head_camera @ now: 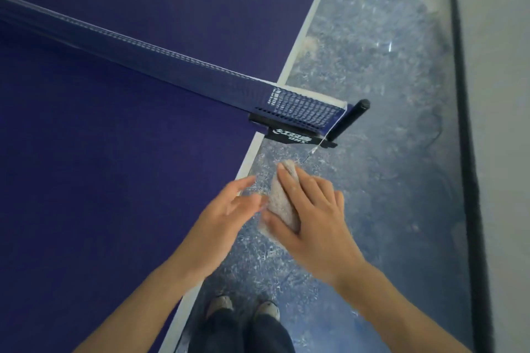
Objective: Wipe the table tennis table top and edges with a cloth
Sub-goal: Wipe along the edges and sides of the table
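The dark blue table tennis table top [114,152] fills the left of the view, and its white side edge [252,152] runs diagonally from top right to bottom left. My right hand [312,218] holds a folded pale cloth [282,203] just off the table's side edge, below the net clamp. My left hand [226,209] is beside it over the edge, fingers spread, its fingertips close to the cloth; whether they touch it I cannot tell.
The blue net [160,63] crosses the table to a black clamp and post [347,123] that sticks out past the edge. Speckled blue-grey floor [372,152] lies to the right, bounded by a dark skirting [464,123] and grey wall. My shoes [243,309] stand below.
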